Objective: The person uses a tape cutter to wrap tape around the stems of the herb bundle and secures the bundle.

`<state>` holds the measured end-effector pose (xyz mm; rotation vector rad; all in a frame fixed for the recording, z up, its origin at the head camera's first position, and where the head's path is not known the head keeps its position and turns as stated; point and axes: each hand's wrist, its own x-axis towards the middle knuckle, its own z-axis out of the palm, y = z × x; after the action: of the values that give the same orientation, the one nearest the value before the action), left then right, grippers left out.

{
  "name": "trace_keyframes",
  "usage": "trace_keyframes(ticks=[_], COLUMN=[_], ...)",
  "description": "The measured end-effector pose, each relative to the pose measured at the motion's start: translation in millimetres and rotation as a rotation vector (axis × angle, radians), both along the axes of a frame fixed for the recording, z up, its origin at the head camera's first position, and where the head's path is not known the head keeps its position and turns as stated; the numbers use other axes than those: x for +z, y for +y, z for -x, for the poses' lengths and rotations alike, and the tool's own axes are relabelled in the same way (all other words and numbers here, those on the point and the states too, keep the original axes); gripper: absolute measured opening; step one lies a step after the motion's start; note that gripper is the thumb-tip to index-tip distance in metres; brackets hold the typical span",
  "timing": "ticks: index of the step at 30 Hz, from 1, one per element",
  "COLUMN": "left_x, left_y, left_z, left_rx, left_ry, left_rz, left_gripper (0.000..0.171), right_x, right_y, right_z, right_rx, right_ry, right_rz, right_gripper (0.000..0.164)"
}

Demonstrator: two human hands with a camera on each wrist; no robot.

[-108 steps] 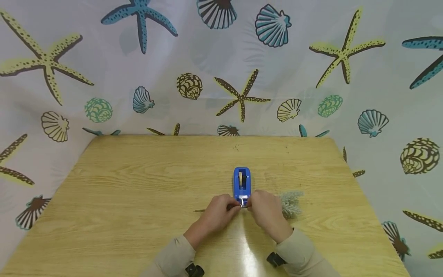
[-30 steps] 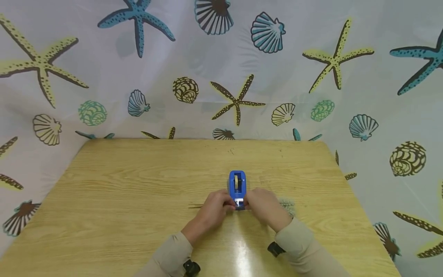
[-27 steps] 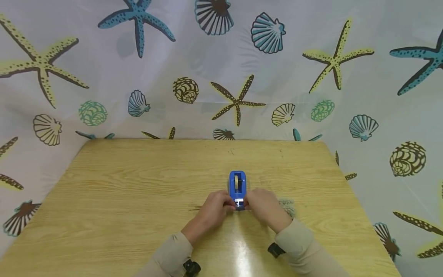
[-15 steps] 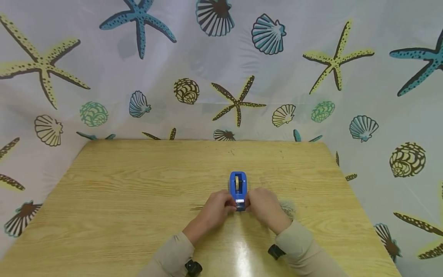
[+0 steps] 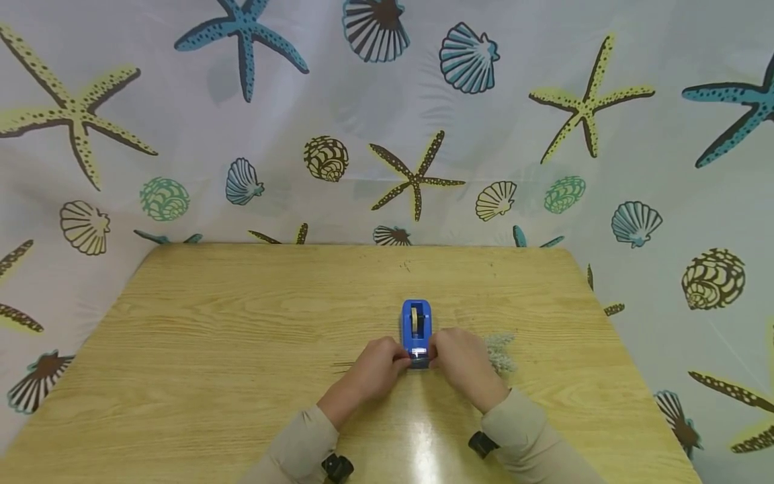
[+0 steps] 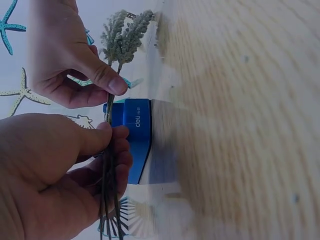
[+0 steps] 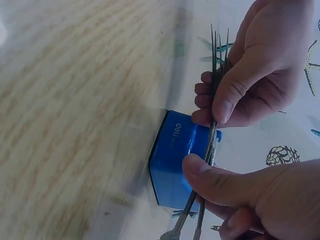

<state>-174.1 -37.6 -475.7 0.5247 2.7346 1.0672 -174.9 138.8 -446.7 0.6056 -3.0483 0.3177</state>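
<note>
A bundle of flower sprigs with fuzzy grey-green heads (image 5: 500, 353) and thin dark stems (image 7: 214, 50) lies sideways across both hands. My left hand (image 5: 376, 368) holds the lower stems between thumb and curled fingers. Nearer the heads, my right hand (image 5: 462, 363) pinches the stems between thumb and fingers. Between the hands, a shiny clear strip, like tape (image 7: 213, 147), lies along the stems. Just beyond the fingertips stands a blue tape dispenser (image 5: 416, 316) with a roll in it. Whether the strip is joined to the dispenser, I cannot tell.
The wood-grain table (image 5: 242, 309) stretches out on both sides of the hands. A curtain (image 5: 272, 121) printed with starfish and shells hangs behind it and along the sides.
The flower heads show at differing angles and blur across the frames, so the bundle has turned. A bright strip in front of the dispenser earlier shows less now. Both hands stay nearly in place.
</note>
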Motion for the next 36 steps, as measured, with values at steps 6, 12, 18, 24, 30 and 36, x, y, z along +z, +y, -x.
trace_keyframes(ticks=[6, 12, 18, 24, 30, 36], left_x=[0.3, -0.7, -1.4, 0.1, 1.3, 0.6], left_y=[1.0, 1.3, 1.7, 1.6, 1.4, 0.3], left_z=[0.2, 0.7, 1.9, 2.0, 1.1, 2.5], left_rx=[0.030, 0.043, 0.067, 0.089, 0.090, 0.094], left_ry=[0.026, 0.058, 0.071, 0.066, 0.075, 0.068], left_rz=[0.001, -0.011, -0.012, -0.019, -0.027, -0.047], left_gripper=[0.010, 0.008, 0.007, 0.009, 0.009, 0.009], right_x=[1.2, 4.0, 5.5, 3.0, 0.3, -1.4], right_y=[-1.0, -1.4, -0.4, 0.4, 0.1, 0.6], right_z=[-1.9, -5.0, -4.9, -3.0, -3.3, -3.0], right_rx=[-0.021, -0.045, -0.018, -0.020, -0.067, -0.073], right_ry=[-0.014, -0.051, -0.060, -0.090, -0.097, -0.083], right_rz=[-0.025, -0.021, 0.006, 0.060, 0.084, 0.137], right_gripper=[0.020, 0.026, 0.023, 0.016, 0.017, 0.019])
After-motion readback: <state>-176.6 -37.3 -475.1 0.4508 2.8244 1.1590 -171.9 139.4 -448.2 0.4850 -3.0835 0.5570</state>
